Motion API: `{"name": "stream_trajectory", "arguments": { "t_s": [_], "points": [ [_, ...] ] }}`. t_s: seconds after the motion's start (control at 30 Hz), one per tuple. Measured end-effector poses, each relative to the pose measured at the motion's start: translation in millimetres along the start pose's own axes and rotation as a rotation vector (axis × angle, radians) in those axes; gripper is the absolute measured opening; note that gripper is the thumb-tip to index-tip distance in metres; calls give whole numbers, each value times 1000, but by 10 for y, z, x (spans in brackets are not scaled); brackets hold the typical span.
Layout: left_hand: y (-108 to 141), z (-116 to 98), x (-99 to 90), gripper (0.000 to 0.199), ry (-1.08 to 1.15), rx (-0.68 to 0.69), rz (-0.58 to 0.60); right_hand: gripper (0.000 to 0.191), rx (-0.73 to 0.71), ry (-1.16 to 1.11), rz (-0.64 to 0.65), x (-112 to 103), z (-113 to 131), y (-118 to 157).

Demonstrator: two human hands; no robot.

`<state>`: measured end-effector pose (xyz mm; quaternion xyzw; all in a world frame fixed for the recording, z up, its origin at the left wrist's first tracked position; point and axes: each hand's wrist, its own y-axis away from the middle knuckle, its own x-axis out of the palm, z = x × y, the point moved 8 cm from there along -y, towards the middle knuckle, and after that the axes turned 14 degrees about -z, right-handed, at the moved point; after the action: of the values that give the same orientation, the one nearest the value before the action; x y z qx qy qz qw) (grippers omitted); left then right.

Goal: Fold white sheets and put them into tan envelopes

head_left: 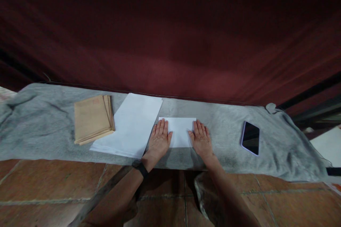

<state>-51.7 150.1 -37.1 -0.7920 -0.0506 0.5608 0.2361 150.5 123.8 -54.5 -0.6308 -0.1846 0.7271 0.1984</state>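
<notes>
White paper point(181, 133), flat on grey cloth point(225, 124) between larger sheets point(133, 124) and phone point(250, 138) | Left hand point(160, 139): palm down, fingers straight, on left end | Right hand point(201, 140): likewise, right end | Handling: even pressure, outward strokes seem best, lest soft backing invite creases

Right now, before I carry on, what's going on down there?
A person's left hand and right hand lie flat on the two ends of a small white paper, against a grey cloth. Neither hand grips anything. Larger white sheets lie just left of the hands, with a stack of brown envelopes farther left. Off to the right, a phone lies apart from the hands, its screen dark.
</notes>
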Motion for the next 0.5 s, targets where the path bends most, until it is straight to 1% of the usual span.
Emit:
{"name": "stream_trajectory", "arguments": {
  "t_s": [0.13, 0.23, 0.3, 0.4, 0.5],
  "points": [
    [-10, 46, -24, 59, 42, -63, -15, 61, 29, 13, -27, -43, -69, -15],
    [-35, 96, -79, 58, 136, -136, -48, 60, 37, 4, -47, -103, -38, -28],
    [-61, 172, -104, 56, 221, -222, -51, 60, 7, -37, -32, -134, 73, -20],
    [-105, 333, -106, 56, 337, -379, -24, 61, -62, -135, 36, -156, 336, 37],
    [-158, 448, -128, 57, 425, -460, -27, 67, -137, -226, 126, -173, 617, 126]
  ]
}}
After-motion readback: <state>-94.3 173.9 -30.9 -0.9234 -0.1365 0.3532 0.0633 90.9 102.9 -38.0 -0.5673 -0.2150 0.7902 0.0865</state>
